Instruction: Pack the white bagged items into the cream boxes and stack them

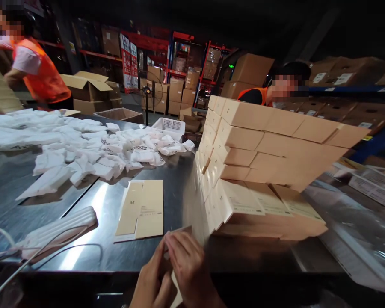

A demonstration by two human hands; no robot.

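Both hands meet at the bottom edge of the head view, closest to the lens. My left hand (154, 278) and right hand (191, 267) are pinched together on a small tan carton piece (176, 232), fingers curled over its edge; most of it is hidden behind the knuckles, so whether it is flat or half folded cannot be told.

Just beyond the left hand lies a short pile of flat carton blanks (143, 209), unfolded and printed with small text. Rising right of the hands is a tall wall of finished tan boxes (259, 162), stacked many rows high. Judging from that, a good deal of folding looks done, with a few blanks left to make up. Farther out past the left hand spreads a big heap of white packets (83, 149), and behind it a white plastic basket (168, 126). A white ribbed object with a cord (60, 231) rests far left of the hands.

All of this sits on a shiny steel table (115, 256) with a seam running across it. Around it is a dim warehouse: red and blue shelving (182, 55) loaded with brown cartons, open cardboard boxes (86, 87) on the floor. One person in an orange vest (41, 72) bends at the far left; another person in orange (259, 95) is partly hidden behind the box wall.
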